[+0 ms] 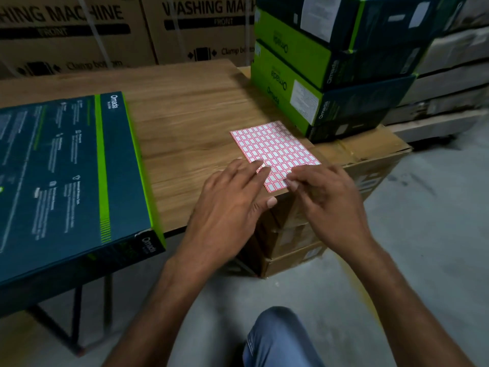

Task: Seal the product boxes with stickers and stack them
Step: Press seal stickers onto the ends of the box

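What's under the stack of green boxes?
A brown carton beside the table, with more cartons stacked beneath it. The stack covers the carton's far part, so that is unseen.

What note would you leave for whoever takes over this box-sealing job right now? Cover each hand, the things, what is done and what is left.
Left hand: straight fingers press the sheet onto the table.
Right hand: pinches the sheet's near edge, probably lifting a sticker; none visibly free.
Box: lies flat at the table's left, overhanging the near edge; sealed or not, cannot tell.
Stack: boxes piled at right on cartons.
Done: stack begun.
Left: likely peel a sticker, seal the box, add it to the stack.
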Action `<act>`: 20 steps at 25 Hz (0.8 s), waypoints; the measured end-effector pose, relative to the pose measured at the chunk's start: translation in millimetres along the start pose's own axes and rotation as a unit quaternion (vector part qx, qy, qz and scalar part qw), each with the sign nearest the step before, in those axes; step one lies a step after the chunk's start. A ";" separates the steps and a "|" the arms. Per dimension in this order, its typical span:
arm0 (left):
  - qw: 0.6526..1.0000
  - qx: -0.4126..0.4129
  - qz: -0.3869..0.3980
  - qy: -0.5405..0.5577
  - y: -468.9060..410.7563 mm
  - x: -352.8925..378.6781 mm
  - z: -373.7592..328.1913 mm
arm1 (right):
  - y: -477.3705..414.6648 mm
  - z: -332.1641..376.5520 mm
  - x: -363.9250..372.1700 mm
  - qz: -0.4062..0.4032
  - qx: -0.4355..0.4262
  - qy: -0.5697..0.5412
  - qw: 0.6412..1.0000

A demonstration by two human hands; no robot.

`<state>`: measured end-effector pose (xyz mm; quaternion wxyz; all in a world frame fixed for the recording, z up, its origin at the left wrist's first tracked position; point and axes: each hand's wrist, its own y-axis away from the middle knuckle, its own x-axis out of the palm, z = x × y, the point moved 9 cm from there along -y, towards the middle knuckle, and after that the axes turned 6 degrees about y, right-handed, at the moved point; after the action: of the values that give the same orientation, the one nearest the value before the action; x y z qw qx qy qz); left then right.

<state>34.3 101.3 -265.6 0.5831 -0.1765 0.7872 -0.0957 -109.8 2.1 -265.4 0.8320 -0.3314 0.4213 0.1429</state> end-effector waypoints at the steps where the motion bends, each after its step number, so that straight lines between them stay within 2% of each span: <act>1: 1.000 0.005 0.015 -0.023 -5.1 5.8 -0.9 | -1.8 2.7 5.0 0.010 -0.015 0.018 1.000; 5: 0.999 0.002 0.015 -0.045 -7.1 6.4 7.1 | -7.5 7.7 12.3 0.012 -0.012 0.014 1.000; 8: 1.000 -0.006 -0.018 -0.016 3.3 -7.3 19.1 | -4.1 15.3 14.0 0.010 -0.022 -0.052 0.998; 11: 0.999 -0.015 -0.048 0.008 8.9 -17.9 24.4 | -5.3 4.4 1.7 -0.027 0.010 -0.098 0.995; 16: 0.995 -0.018 -0.081 0.054 -6.3 -19.2 11.4 | -10.2 -12.6 -15.1 -0.036 0.029 -0.037 0.998; 20: 0.996 0.017 -0.064 0.053 -27.0 -5.2 -8.0 | -14.1 -20.6 -19.7 -0.026 0.034 -0.024 0.999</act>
<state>32.5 78.0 -249.0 0.5359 -0.2114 0.8024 -0.1558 -127.0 -21.4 -252.4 0.8559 -0.3106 0.3971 0.1150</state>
